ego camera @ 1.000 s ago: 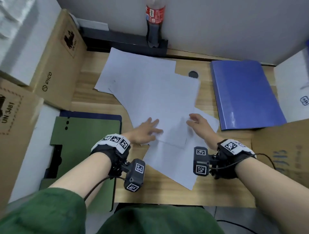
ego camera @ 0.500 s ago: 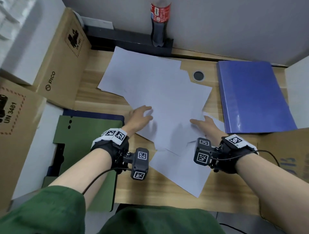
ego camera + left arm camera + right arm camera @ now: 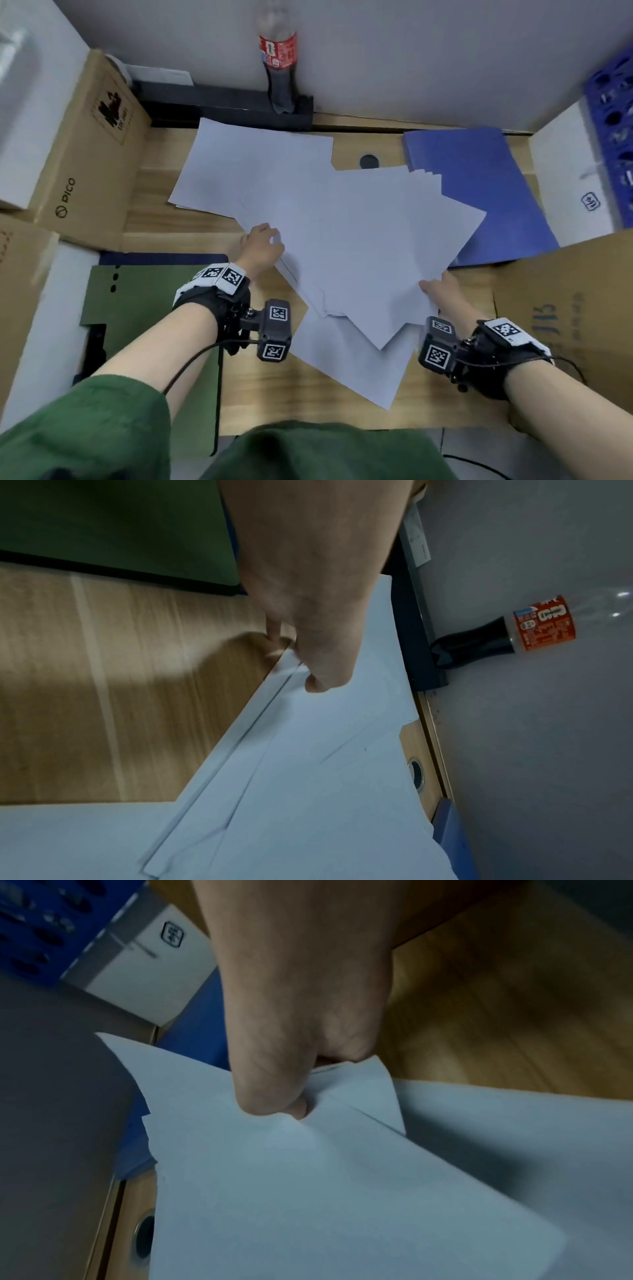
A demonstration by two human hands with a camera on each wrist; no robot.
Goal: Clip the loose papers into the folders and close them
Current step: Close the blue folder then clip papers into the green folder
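- White sheets, the loose papers (image 3: 359, 246), lie fanned in an uneven stack on the middle of the wooden desk (image 3: 191, 219), their far corner overlapping the near-left part of the blue folder (image 3: 479, 192).
- The right hand (image 3: 442, 294) pinches the stack's near-right corner, thumb on top and fingers curled under; the right wrist view shows the paper dimpling under the thumb.
- The left hand (image 3: 262, 246) sits at the stack's left edge, thumb pressing on top of the sheets; whether its other fingers reach under the edge I cannot tell.
- 1 more sheet (image 3: 359, 363) lies flat under the stack on the near side, and another spread (image 3: 253, 171) lies beyond it, left of the blue folder.
- The blue folder looks closed; a green folder (image 3: 137, 308) lies flat to the left of the papers, on the far side of the left hand from them.
- A cola bottle (image 3: 278, 68) stands against the wall, beyond the papers; cardboard boxes (image 3: 85, 154) flank the desk.
- Judged step: gathering, with no sheet clipped yet and no folder opened for them.
- The next move likely calls for squaring the fanned edges into 1 even block, collecting the stray sheets, then opening a folder.
- The fanned sheets could slip apart if lifted by a corner only.
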